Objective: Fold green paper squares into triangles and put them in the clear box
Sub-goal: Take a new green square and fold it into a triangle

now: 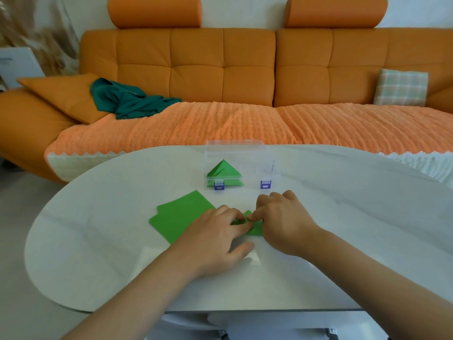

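While both hands are meeting over green paper [255, 231] at lower centre of frame, left hand [215, 239] is pressing it flat with near-straight fingers, right hand [282, 222] is pinching its edge with curled fingertips. Stack of green squares [181, 214] is lying just left; clear box [235, 146], triangles [223, 171] inside, is sitting above centre. Risk: paper sliding on smooth table [98, 241], corners misaligning, crease going crooked.

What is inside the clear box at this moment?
Some folded green triangles lie in the left part of the clear box. They overlap, so their exact number cannot be seen.
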The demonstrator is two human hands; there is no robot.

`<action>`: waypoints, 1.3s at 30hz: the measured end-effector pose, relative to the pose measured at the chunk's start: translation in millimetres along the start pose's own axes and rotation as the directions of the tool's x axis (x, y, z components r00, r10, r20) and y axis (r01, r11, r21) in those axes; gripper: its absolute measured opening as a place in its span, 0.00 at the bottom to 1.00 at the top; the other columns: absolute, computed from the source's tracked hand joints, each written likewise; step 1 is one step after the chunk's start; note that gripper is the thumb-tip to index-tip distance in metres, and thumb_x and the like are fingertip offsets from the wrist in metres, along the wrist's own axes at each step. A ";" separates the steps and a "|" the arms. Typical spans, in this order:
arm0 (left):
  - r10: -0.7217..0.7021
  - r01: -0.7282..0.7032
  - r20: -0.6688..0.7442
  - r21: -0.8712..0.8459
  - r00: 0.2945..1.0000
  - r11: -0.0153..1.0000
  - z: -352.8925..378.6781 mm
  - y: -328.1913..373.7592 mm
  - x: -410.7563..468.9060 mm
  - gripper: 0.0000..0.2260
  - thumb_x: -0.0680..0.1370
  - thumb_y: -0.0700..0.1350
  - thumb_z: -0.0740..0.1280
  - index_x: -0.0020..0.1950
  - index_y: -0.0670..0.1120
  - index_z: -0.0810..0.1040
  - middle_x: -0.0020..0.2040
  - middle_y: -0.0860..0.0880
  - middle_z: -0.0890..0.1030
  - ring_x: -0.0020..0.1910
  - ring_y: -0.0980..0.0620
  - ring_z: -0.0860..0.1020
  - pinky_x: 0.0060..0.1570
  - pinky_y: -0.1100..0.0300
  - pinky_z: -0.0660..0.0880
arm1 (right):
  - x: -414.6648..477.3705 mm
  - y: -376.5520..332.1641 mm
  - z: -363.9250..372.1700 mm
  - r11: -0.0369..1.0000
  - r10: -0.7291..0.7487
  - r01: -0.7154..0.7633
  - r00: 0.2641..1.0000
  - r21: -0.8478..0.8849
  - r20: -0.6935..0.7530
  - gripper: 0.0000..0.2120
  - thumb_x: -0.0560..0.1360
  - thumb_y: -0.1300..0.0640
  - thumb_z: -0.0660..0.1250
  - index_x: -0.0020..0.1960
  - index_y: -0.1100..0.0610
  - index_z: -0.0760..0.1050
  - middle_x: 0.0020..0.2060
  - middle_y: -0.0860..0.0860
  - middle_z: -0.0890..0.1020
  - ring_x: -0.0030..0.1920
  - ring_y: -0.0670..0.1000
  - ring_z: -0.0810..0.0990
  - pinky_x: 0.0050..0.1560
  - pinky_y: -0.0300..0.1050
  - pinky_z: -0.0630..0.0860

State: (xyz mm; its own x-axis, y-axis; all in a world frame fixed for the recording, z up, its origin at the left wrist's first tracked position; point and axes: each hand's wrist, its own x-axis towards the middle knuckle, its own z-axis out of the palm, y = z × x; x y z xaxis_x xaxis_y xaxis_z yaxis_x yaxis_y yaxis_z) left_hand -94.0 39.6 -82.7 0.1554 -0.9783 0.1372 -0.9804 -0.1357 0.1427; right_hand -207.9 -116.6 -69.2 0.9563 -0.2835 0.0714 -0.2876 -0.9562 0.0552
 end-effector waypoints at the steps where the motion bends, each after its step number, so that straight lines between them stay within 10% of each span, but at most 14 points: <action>1: 0.007 -0.007 0.001 0.027 1.000 1.000 0.2 0.8 -1.7 0.28 0.77 0.65 0.50 0.71 0.55 0.73 0.65 0.52 0.73 0.64 0.52 0.67 0.64 0.56 0.66 | -0.7 -0.1 0.5 1.000 0.003 -0.003 1.000 -0.006 -0.003 0.22 0.77 0.59 0.56 0.64 0.40 0.77 0.50 0.46 0.76 0.45 0.52 0.69 0.45 0.48 0.58; 12: 0.082 -0.079 -0.034 0.104 0.996 0.991 5.5 18.2 -18.7 0.29 0.78 0.61 0.55 0.71 0.44 0.73 0.68 0.49 0.75 0.67 0.50 0.71 0.69 0.56 0.66 | -5.6 -2.1 4.1 0.998 0.051 -0.049 0.997 0.042 -0.061 0.27 0.72 0.51 0.45 0.56 0.42 0.81 0.45 0.46 0.75 0.45 0.53 0.71 0.47 0.49 0.62; 17: 0.024 -0.024 -0.007 -0.008 1.000 1.000 9.7 23.7 -27.4 0.31 0.80 0.61 0.56 0.79 0.48 0.59 0.78 0.52 0.60 0.76 0.55 0.57 0.72 0.68 0.47 | -9.1 -4.2 5.5 0.996 0.081 -0.078 0.994 0.045 -0.078 0.19 0.76 0.44 0.53 0.56 0.43 0.81 0.47 0.45 0.77 0.47 0.51 0.72 0.50 0.49 0.65; 31: -0.065 0.069 0.039 -0.111 0.997 0.991 15.8 20.6 -26.8 0.29 0.80 0.63 0.56 0.79 0.56 0.57 0.79 0.58 0.55 0.76 0.59 0.55 0.74 0.64 0.53 | -28.2 -3.5 6.2 0.995 0.100 -0.099 0.992 0.012 -0.073 0.19 0.78 0.41 0.56 0.67 0.40 0.74 0.63 0.46 0.74 0.62 0.52 0.73 0.63 0.55 0.64; 39: -0.085 0.092 0.067 -0.119 0.994 0.989 17.2 20.4 -26.5 0.27 0.80 0.63 0.57 0.78 0.61 0.57 0.78 0.56 0.57 0.75 0.57 0.57 0.74 0.59 0.58 | -43.6 -11.4 11.7 0.997 -0.041 0.024 0.960 -0.067 -0.278 0.06 0.67 0.56 0.71 0.41 0.46 0.83 0.45 0.44 0.82 0.45 0.53 0.78 0.45 0.50 0.70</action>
State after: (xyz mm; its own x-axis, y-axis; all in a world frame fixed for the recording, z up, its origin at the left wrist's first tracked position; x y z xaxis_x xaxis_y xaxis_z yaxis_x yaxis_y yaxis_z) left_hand -120.2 60.0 -100.2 0.2294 -0.9715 0.0589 -0.9406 -0.2058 0.2699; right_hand -245.7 -94.3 -84.6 0.9151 -0.2122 0.3429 -0.2678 -0.9556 0.1233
